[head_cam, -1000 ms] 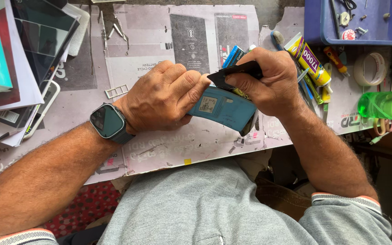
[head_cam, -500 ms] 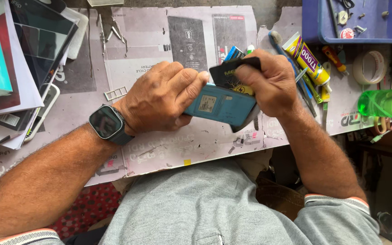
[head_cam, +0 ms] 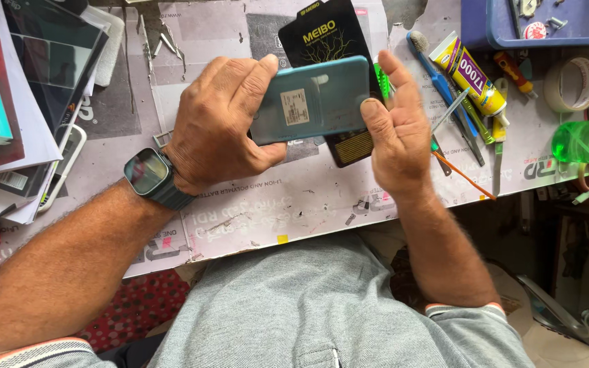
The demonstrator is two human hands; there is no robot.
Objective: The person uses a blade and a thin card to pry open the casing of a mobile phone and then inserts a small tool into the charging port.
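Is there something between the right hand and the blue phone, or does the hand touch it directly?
Nothing visible stands between them. The right hand lies open against the right end of the blue phone, while the left hand grips the other end. The black packet lies behind the phone, not between.

One head-worn camera looks steeply down, close over the cluttered worktable (head_cam: 308, 204) and the wearer's lap.

- My right hand (head_cam: 395, 129) has let go of the black packet (head_cam: 339, 75), opening beside the phone (head_cam: 311, 99).
- The packet now lies under the phone.
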